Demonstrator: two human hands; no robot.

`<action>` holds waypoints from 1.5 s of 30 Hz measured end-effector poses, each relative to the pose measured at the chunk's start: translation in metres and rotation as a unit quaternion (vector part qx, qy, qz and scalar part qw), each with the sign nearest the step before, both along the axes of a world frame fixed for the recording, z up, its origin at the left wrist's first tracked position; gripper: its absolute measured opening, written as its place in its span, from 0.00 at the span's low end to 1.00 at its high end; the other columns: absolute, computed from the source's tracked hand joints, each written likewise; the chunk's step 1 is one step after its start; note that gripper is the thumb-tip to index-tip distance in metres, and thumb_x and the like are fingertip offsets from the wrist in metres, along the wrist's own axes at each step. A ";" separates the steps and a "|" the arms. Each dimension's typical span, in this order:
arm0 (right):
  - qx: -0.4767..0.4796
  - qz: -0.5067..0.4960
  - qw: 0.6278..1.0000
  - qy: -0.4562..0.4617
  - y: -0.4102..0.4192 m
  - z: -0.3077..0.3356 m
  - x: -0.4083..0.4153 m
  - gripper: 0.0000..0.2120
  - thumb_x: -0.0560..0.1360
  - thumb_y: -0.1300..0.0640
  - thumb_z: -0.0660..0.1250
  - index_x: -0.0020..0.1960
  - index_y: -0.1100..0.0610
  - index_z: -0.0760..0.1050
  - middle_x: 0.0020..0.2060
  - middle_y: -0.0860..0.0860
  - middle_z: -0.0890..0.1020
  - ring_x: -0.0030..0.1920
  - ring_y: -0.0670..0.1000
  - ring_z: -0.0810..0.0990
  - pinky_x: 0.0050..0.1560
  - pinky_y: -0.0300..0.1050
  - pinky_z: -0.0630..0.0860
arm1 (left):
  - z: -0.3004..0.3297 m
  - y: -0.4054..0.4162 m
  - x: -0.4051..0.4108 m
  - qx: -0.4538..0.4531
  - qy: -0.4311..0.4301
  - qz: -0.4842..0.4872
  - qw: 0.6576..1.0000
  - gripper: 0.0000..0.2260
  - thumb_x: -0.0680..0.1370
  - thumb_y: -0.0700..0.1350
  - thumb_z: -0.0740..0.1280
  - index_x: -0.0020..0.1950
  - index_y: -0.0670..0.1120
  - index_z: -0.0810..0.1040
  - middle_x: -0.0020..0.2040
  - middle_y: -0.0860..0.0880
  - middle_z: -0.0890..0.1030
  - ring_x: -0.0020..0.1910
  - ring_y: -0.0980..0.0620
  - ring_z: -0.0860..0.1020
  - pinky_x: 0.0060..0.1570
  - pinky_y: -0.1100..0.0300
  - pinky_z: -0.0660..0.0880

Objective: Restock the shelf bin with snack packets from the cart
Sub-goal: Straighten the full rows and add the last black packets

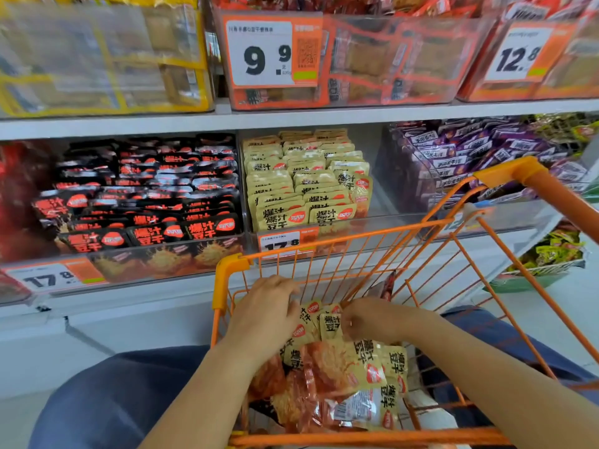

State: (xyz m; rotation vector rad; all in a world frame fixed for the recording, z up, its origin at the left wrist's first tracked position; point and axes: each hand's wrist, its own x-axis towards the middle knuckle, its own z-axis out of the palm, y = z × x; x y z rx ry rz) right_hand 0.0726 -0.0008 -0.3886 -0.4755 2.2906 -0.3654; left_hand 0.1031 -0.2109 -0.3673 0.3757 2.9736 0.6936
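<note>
head view: both forearms extended down into orange cart (pixel 382 241). left hand (pixel 264 314) palm-down, fingers curled round upright yellow snack packets (pixel 327 322); right hand (pixel 364 319) pinching same bunch. more packets loose beneath. matching shelf bin (pixel 372 222) directly ahead.

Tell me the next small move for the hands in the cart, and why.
Probably close both hands on the bunch and lift it out. The left hand and right hand already flank a cluster of beige packets inside the orange cart, and the bin of matching beige packets on the shelf just ahead has room on its right side.
</note>
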 end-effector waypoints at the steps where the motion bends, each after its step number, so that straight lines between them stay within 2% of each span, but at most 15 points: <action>1: -0.010 0.001 1.000 0.021 0.000 0.005 0.000 0.09 0.80 0.55 0.61 0.51 0.58 0.78 0.44 0.50 0.78 0.46 0.54 0.76 0.48 0.46 0.72 | 0.001 0.000 0.000 0.007 0.004 0.003 1.000 0.12 0.81 0.48 0.57 0.64 0.52 0.73 0.63 0.56 0.73 0.65 0.55 0.67 0.57 0.62 0.66; 6: -0.165 -0.044 0.980 0.105 0.000 0.024 -0.008 0.07 0.79 0.54 0.64 0.43 0.47 0.74 0.41 0.49 0.79 0.42 0.51 0.78 0.44 0.46 0.73 | 0.003 0.002 0.003 0.060 -0.038 0.012 0.997 0.20 0.80 0.61 0.56 0.68 0.54 0.71 0.64 0.57 0.73 0.65 0.55 0.69 0.59 0.59 0.69; 9: -0.296 -0.127 0.939 0.117 -0.003 0.035 -0.005 0.05 0.77 0.54 0.67 0.42 0.50 0.77 0.36 0.53 0.80 0.36 0.48 0.78 0.41 0.41 0.72 | 0.006 0.005 0.003 0.119 -0.085 -0.001 0.989 0.17 0.77 0.61 0.63 0.59 0.54 0.77 0.55 0.57 0.79 0.53 0.60 0.76 0.55 0.58 0.73; 12: -0.428 -0.264 0.858 0.103 -0.005 0.049 0.002 0.11 0.77 0.50 0.66 0.42 0.57 0.79 0.30 0.45 0.79 0.30 0.42 0.76 0.36 0.36 0.71 | 0.010 0.006 0.003 0.213 -0.127 0.005 0.969 0.11 0.75 0.57 0.67 0.43 0.50 0.80 0.44 0.57 0.81 0.46 0.64 0.76 0.51 0.61 0.70; 14: -0.483 -0.382 0.787 0.044 -0.003 0.055 0.001 0.22 0.76 0.40 0.59 0.45 0.56 0.80 0.32 0.48 0.82 0.33 0.46 0.79 0.34 0.38 0.71 | 0.015 0.005 0.003 0.293 -0.137 0.022 0.946 0.10 0.74 0.55 0.68 0.41 0.49 0.79 0.38 0.57 0.81 0.41 0.62 0.78 0.45 0.61 0.71; 16: -0.515 -0.443 0.734 -0.013 0.002 0.063 -0.002 0.30 0.77 0.36 0.49 0.48 0.57 0.80 0.33 0.50 0.84 0.34 0.49 0.82 0.34 0.40 0.75 | 0.021 0.003 0.003 0.357 -0.132 0.054 0.923 0.09 0.73 0.55 0.67 0.44 0.51 0.80 0.40 0.56 0.83 0.40 0.60 0.80 0.44 0.61 0.74; 19: -0.534 -0.421 0.731 -0.055 0.005 0.068 -0.001 0.35 0.76 0.32 0.45 0.51 0.59 0.79 0.33 0.51 0.83 0.34 0.49 0.83 0.34 0.40 0.78 | 0.029 0.000 0.003 0.430 -0.110 0.095 0.891 0.12 0.71 0.59 0.68 0.47 0.54 0.81 0.45 0.55 0.84 0.46 0.57 0.80 0.50 0.60 0.74; 22: -0.535 -0.377 0.754 -0.055 0.004 0.063 0.001 0.42 0.63 0.24 0.60 0.55 0.59 0.79 0.43 0.54 0.84 0.42 0.50 0.84 0.40 0.41 0.79 | 0.039 0.006 0.002 0.463 -0.104 0.112 0.873 0.11 0.73 0.57 0.67 0.46 0.52 0.80 0.42 0.58 0.83 0.43 0.60 0.79 0.44 0.66 0.72; 25: -0.555 -0.343 0.758 -0.026 0.000 0.064 0.006 0.28 0.71 0.37 0.65 0.59 0.59 0.78 0.50 0.52 0.85 0.50 0.52 0.83 0.49 0.45 0.79 | 0.047 0.022 -0.003 0.482 -0.097 0.108 0.864 0.08 0.76 0.53 0.66 0.48 0.50 0.80 0.43 0.54 0.84 0.44 0.55 0.81 0.45 0.63 0.76; 29: -0.545 -0.394 0.737 0.062 -0.003 0.079 0.003 0.08 0.74 0.59 0.69 0.52 0.59 0.81 0.47 0.53 0.86 0.49 0.53 0.84 0.45 0.40 0.79 | 0.043 0.046 -0.017 0.412 -0.003 0.081 0.908 0.06 0.78 0.52 0.64 0.49 0.51 0.79 0.43 0.57 0.83 0.45 0.60 0.79 0.45 0.65 0.75; 31: -0.524 -0.461 0.702 0.141 0.004 0.093 -0.009 0.03 0.73 0.63 0.70 0.47 0.59 0.81 0.43 0.54 0.85 0.45 0.53 0.83 0.41 0.38 0.79 | 0.032 0.046 -0.031 0.246 0.152 0.088 0.953 0.11 0.81 0.54 0.59 0.56 0.51 0.77 0.55 0.59 0.79 0.59 0.59 0.73 0.61 0.59 0.70; 34: -0.522 -0.508 0.654 0.206 0.023 0.120 -0.033 0.01 0.75 0.64 0.68 0.47 0.60 0.77 0.40 0.52 0.82 0.34 0.44 0.81 0.30 0.33 0.76 | 0.010 0.036 -0.050 0.046 0.270 0.094 0.957 0.18 0.80 0.53 0.55 0.66 0.47 0.74 0.69 0.49 0.71 0.74 0.48 0.60 0.74 0.50 0.51; 36: -0.479 -0.497 0.683 0.237 0.031 0.130 -0.055 0.03 0.76 0.64 0.67 0.49 0.61 0.76 0.40 0.51 0.81 0.35 0.45 0.80 0.29 0.32 0.75 | -0.001 0.030 -0.053 -0.008 0.253 0.101 0.962 0.21 0.79 0.54 0.53 0.68 0.46 0.72 0.72 0.47 0.68 0.75 0.45 0.57 0.74 0.47 0.46; 39: -0.385 -0.487 0.741 0.256 0.037 0.115 -0.100 0.08 0.74 0.64 0.69 0.53 0.64 0.78 0.49 0.59 0.82 0.47 0.54 0.80 0.47 0.48 0.78 | -0.009 0.030 -0.054 -0.021 0.237 0.106 0.965 0.23 0.80 0.56 0.51 0.68 0.46 0.73 0.74 0.46 0.65 0.76 0.45 0.55 0.74 0.48 0.45; 45: -0.168 -0.433 0.848 0.255 0.040 0.054 -0.170 0.17 0.68 0.58 0.75 0.53 0.64 0.80 0.52 0.62 0.83 0.55 0.59 0.81 0.57 0.54 0.77 | -0.009 0.030 -0.056 -0.017 0.238 0.102 0.966 0.21 0.81 0.55 0.51 0.68 0.47 0.72 0.74 0.47 0.64 0.76 0.47 0.52 0.75 0.50 0.44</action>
